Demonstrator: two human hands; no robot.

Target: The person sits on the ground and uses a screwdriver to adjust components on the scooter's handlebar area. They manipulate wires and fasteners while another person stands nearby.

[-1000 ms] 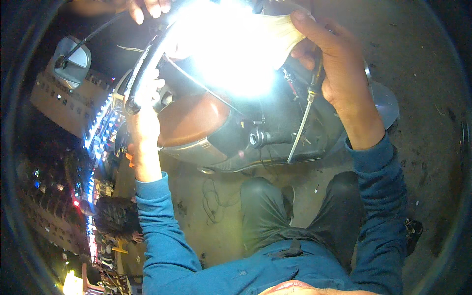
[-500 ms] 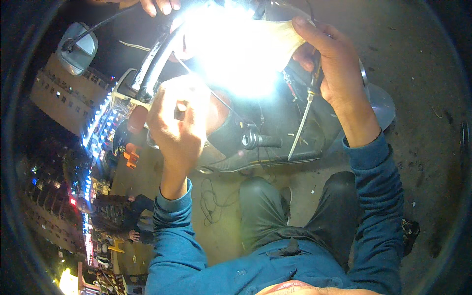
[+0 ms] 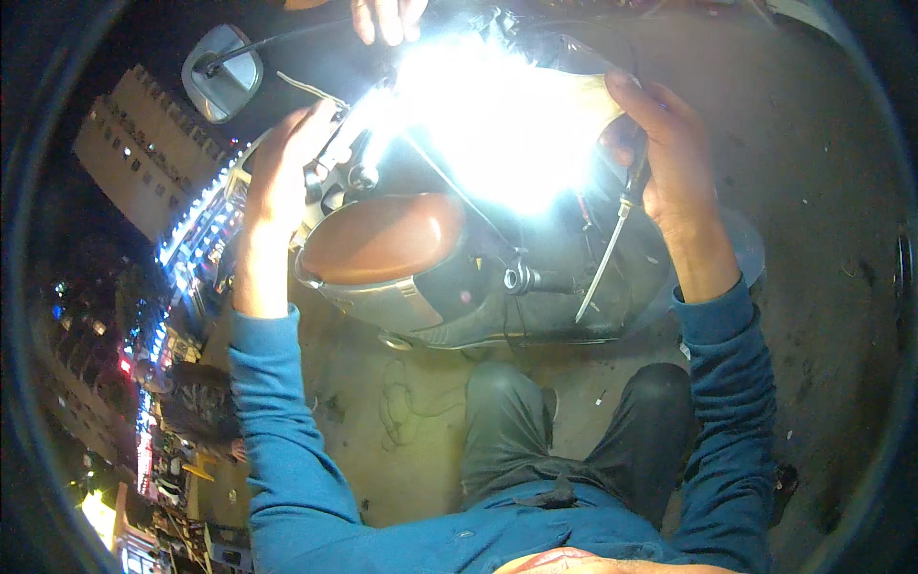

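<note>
Brown, glossy, rounded scooter panel (image 3: 382,237) is my landmark. Above-left of it my left hand (image 3: 282,177) closes around the handlebar area, steadying it; above-right, my right hand (image 3: 669,167) grips a slim screwdriver (image 3: 607,253) angled into glare.

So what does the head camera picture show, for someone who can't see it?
A person in a blue shirt reaches both hands into the front of a scooter, where a white glare hides the parts. The right hand holds a screwdriver; the left hand is at the handlebar. Another person's hand shows at the top, beside a mirror.
</note>
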